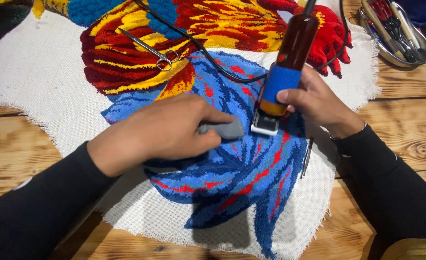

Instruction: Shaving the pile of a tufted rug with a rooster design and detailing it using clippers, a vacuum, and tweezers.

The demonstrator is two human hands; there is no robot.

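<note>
A tufted rug (242, 178) with blue, red and yellow pile lies on white backing cloth (34, 82). My right hand (314, 98) grips a dark red electric clipper (285, 67) with a blue band, its blade head down on the blue pile. My left hand (165, 127) is closed on a grey handle-shaped tool (225, 129) resting on the blue pile just left of the clipper head. A black cord (198, 45) runs from the clipper across the rug.
Steel scissors (150, 48) lie on the red and yellow pile. Tweezers (307, 156) lie at the rug's right edge. A metal tray (422, 50) of tools sits at the top right on the wooden table (410, 120).
</note>
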